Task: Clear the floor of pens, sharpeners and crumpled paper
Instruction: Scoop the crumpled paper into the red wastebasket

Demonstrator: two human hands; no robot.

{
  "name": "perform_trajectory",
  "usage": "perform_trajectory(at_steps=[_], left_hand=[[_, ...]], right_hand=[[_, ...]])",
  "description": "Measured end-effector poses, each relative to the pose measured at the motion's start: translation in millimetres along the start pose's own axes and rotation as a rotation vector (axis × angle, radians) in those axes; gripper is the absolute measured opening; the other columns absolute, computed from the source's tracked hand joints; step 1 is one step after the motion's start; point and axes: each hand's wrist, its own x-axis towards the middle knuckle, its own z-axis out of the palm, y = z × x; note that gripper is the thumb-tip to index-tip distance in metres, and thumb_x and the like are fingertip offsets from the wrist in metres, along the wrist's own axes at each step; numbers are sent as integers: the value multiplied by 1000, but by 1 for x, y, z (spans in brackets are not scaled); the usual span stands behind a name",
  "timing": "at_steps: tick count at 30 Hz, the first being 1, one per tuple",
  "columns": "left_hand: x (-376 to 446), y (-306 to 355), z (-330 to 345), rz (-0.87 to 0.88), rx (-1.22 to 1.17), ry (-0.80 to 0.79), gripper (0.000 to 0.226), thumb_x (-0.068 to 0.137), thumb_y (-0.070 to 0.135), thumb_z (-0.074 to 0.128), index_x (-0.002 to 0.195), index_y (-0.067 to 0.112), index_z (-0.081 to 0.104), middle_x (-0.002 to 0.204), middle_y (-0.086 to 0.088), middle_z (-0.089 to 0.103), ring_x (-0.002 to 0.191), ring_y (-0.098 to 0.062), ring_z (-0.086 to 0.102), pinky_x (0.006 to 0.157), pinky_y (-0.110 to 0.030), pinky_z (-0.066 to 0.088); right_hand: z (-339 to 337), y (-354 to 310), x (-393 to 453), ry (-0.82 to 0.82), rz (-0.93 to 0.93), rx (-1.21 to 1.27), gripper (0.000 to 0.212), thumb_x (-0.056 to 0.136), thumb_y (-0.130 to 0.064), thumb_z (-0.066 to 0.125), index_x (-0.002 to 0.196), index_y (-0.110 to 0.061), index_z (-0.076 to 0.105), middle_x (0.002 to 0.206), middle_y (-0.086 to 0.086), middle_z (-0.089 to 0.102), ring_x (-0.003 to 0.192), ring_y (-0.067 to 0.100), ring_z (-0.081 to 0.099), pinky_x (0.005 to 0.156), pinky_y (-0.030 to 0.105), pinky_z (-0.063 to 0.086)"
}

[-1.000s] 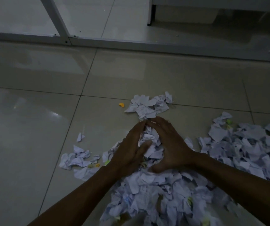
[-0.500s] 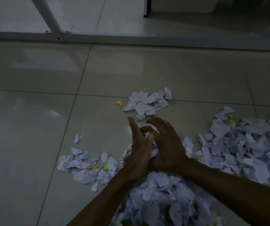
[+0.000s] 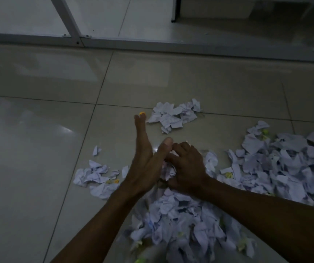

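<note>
Big heap of crumpled white paper scraps (image 3: 277, 168) on the right & near me. Small far clump (image 3: 173, 115), tiny orange bit (image 3: 142, 113) by it. Left scraps (image 3: 95, 175) near my left hand (image 3: 144, 166), fingers straight & together, on edge. My right hand (image 3: 186, 168) has curled fingers grabbing paper. Shiny grey floor tiles (image 3: 38, 149) on the left are bare; metal door frame (image 3: 152, 44) far off.

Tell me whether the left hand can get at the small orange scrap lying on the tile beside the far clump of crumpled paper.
Probably yes. The left hand is stretched out flat, its fingertips almost at the small orange scrap, with only bare tile between. The far clump of crumpled white paper lies to the right, out of the way.
</note>
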Motion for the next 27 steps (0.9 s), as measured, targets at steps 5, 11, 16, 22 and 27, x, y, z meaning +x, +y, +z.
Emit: perform_trajectory(at_steps=[5, 11, 16, 22, 27], left_hand=[[-18, 7, -52, -2, 121, 212, 79, 82, 45, 57, 150, 28, 22, 156, 12, 25, 140, 1, 25, 101, 0, 25], [-54, -24, -113, -51, 326, 421, 83, 67, 64, 59, 141, 30, 40, 148, 7, 40, 132, -4, 36, 103, -24, 33], [-75, -56, -133, -184, 526, 103, 119, 40, 91, 58, 141, 60, 3, 158, 19, -11, 145, -8, -16, 116, -51, -5], [-86, -84, -109, -39, 754, -92, 132, 40, 100, 46, 149, 43, -2, 159, 14, -13, 145, -14, -23, 113, -61, -10], [-94, -77, -82, 35, 623, -141, 140, 40, 99, 47, 153, 31, 0, 160, 11, -10, 146, -15, -21, 113, -57, -15]], right_hand=[[0, -6, 3, -37, 22, 33, 48, 51, -51, 54, 88, -21, 60, 75, 7, 58, 61, 28, 55, 50, 27, 38], [-8, -8, 4, 177, 148, 220, 22, 60, -33, 65, 63, -19, 49, 59, 2, 47, 51, 23, 49, 48, 29, 42], [-25, -14, 14, 332, 391, 389, 31, 61, -20, 69, 54, -4, 43, 51, 11, 44, 47, 25, 45, 46, 37, 40], [-22, -11, 7, 509, 580, 545, 36, 68, -15, 72, 53, -8, 41, 48, 4, 45, 47, 13, 40, 45, 37, 40], [-3, -13, 4, 638, 619, 475, 31, 70, -25, 69, 58, -11, 44, 57, 7, 53, 51, 19, 50, 49, 37, 45]])
